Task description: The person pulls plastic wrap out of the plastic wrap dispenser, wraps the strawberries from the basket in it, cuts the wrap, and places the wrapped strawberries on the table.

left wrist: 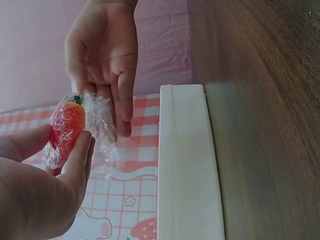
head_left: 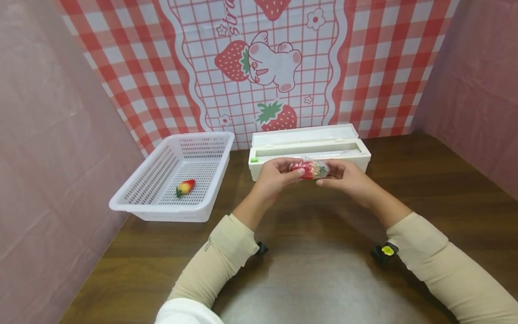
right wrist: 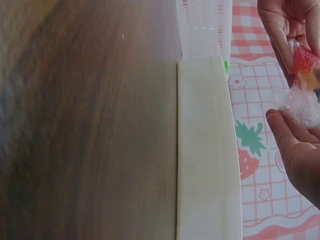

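Between both hands is a red and yellow toy strawberry (head_left: 309,170) with a green cap, covered in clear plastic wrap (left wrist: 102,122). My left hand (head_left: 276,177) pinches its red end between thumb and fingers. At the green-capped end is my right hand (head_left: 349,179); in the left wrist view its thumb tip touches near the cap, and its fairly straight fingers lie behind the loose wrap. Just behind the hands stands a long white wrap dispenser box (head_left: 309,150), its lid (head_left: 305,135) raised.
To the left, a white plastic basket (head_left: 162,208) with slotted walls holds a second toy strawberry (head_left: 185,187), red and yellow with a green cap. A green tab (head_left: 254,159) sits on the dispenser's left end. A checked strawberry-print cloth (head_left: 376,67) hangs behind the brown wooden table (head_left: 315,252).
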`<state>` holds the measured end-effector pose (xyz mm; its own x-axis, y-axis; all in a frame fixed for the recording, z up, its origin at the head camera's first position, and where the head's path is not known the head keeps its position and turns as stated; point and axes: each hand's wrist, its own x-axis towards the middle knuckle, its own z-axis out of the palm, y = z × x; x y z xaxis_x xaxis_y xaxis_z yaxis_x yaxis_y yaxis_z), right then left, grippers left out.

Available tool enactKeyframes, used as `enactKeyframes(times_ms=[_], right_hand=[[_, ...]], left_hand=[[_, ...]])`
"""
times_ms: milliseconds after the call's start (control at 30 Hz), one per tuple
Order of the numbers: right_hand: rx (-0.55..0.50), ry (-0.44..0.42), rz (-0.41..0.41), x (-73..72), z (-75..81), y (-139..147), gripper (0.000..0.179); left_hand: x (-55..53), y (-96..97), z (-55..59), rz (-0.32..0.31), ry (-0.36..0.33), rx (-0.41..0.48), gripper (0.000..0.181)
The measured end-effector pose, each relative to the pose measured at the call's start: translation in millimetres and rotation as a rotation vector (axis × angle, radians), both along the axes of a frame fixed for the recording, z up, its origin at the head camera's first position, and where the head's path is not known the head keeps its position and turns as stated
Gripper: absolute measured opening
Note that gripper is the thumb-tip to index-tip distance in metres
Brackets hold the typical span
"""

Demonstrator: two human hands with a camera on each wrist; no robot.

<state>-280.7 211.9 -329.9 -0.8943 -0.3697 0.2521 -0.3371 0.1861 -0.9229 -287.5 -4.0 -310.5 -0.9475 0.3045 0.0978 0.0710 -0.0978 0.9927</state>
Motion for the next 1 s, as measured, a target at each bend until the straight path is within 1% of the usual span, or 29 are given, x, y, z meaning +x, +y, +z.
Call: enactKeyframes(times_ms=[33, 133, 233, 333, 367, 433, 500, 567, 633, 700, 800, 900, 1000], right_hand=[[-0.011, -0.015, 0.014, 0.4, 0.1, -1, 0.049], [-0.024, -0.046, 0.019, 2.4, 1.0, -2, 0.046], [-0.023, -0.063, 0.008, 4.1, 2.0, -3, 0.045], [-0.034, -0.072, 0.006, 6.6, 2.9, -4, 0.046], [-0.048, -0.073, 0.010, 7.4, 3.1, -4, 0.045], [-0.081, -0.072, 0.025, 8.7, 3.2, -4, 0.044], [-0.128, -0.075, 0.047, 9.6, 3.2, -5, 0.042], [-0.157, -0.076, 0.064, 9.9, 3.3, -5, 0.041], [-0.162, -0.081, 0.063, 9.7, 2.7, -5, 0.041], [-0.153, -0.081, 0.053, 10.1, 2.1, -5, 0.043], [-0.160, -0.063, 0.016, 10.5, 1.1, -3, 0.043], [-0.206, -0.033, -0.022, 10.7, 0.2, -3, 0.037], [-0.260, -0.013, -0.050, 11.2, -0.4, -3, 0.027]], left_hand=[[0.6, 0.0, -0.5, -0.007, 0.019, -0.011, 0.030], [2.6, 0.1, -1.1, -0.018, 0.073, -0.039, 0.031], [3.7, 0.6, -0.9, 0.014, 0.113, -0.085, 0.036], [3.7, -0.2, 0.8, 0.058, 0.110, -0.129, 0.048], [3.2, -0.9, 1.3, 0.059, 0.104, -0.144, 0.054], [1.4, -2.9, 2.3, 0.013, 0.095, -0.147, 0.062], [-0.9, -4.6, 2.1, -0.067, 0.089, -0.130, 0.063], [-2.2, -5.9, 2.4, -0.132, 0.093, -0.118, 0.058], [-2.8, -6.3, 2.2, -0.164, 0.101, -0.106, 0.050], [-2.3, -6.4, 2.6, -0.159, 0.103, -0.107, 0.042], [-2.3, -6.2, 2.6, -0.133, 0.099, -0.090, 0.038], [-1.9, -5.9, 2.7, -0.100, 0.075, -0.060, 0.036], [-1.4, -5.4, 2.7, -0.080, 0.047, -0.028, 0.033]])
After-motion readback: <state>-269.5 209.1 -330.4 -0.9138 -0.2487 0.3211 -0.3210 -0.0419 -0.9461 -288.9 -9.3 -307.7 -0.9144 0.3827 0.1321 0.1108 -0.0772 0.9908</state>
